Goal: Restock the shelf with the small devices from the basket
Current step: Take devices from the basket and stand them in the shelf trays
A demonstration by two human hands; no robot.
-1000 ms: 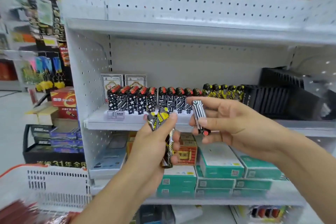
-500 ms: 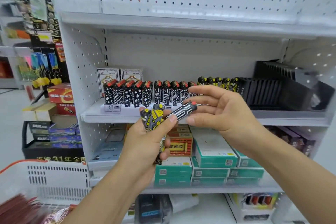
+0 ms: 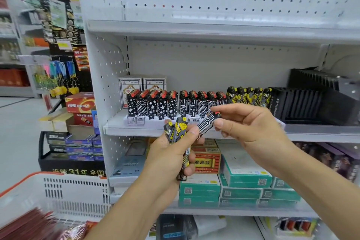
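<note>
a bundle of yellow-and-grey patterned lighters (image 3: 178, 132) is gripped in the left hand (image 3: 171, 154), the fingers curled round it and the thumb pressed across its front; the bundle stands roughly upright, with its lower end showing below the fist. a single black-and-white striped lighter (image 3: 207, 123) is pinched between the thumb and fingers of the right hand (image 3: 251, 130); it is tilted, its red-capped top up and to the right, its lower end close beside the left thumb. whether the two touch cannot be told.

both hands are held in front of the middle shelf (image 3: 194, 132) of a white perforated shelving unit. on that shelf, a row of black-and-white patterned lighters (image 3: 161, 105) with red caps is stood upright in white display trays, and just to its right a shorter row of yellow-and-black lighters (image 3: 247, 95) is seen. empty black display trays (image 3: 303, 103) are set further right. two white boxes (image 3: 143, 85) stand behind the left end of the row.

green and white cartons (image 3: 243, 177) are stacked on the shelf below. at lower left, a white basket with an orange rim (image 3: 58, 191) is seen, its contents blurred.
</note>
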